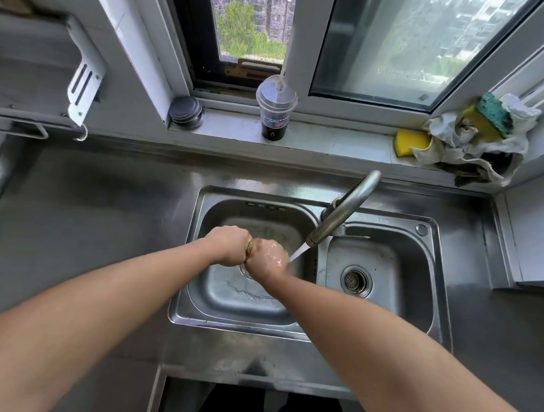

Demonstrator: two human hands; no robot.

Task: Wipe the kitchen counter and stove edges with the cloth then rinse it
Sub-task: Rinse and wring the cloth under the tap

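Forearms come up from the bottom of my view and meet over the left basin of a double steel sink (181, 307). I see my left hand (229, 246) curled into a tight fist, knuckles up, and my right hand (267, 259) fisted hard against it. Between the two fists only a small brownish sliver of the cloth (250, 246) shows; the rest is buried in both grips. Water (298, 253) runs from the faucet (344, 208) in a thin white stream and lands on the back of my right hand, which glistens wet.

Past the hands, the left basin floor holds a shallow film of water. The right basin is smaller, with its round drain strainer (356, 279) in the middle. The steel counter (88, 205) spreads dull and smeared to both sides of the sink.

Farther back, on the white window sill (230, 127), a dark round lidded tin (186, 112) stands at the left, and a plastic cup with a straw (275, 113) holds dark drink near the middle. At the right end lies a heap of rags (470, 148) with two yellow sponges (410, 143) in and beside it. Behind them, the window (403, 44) shows trees and buildings.
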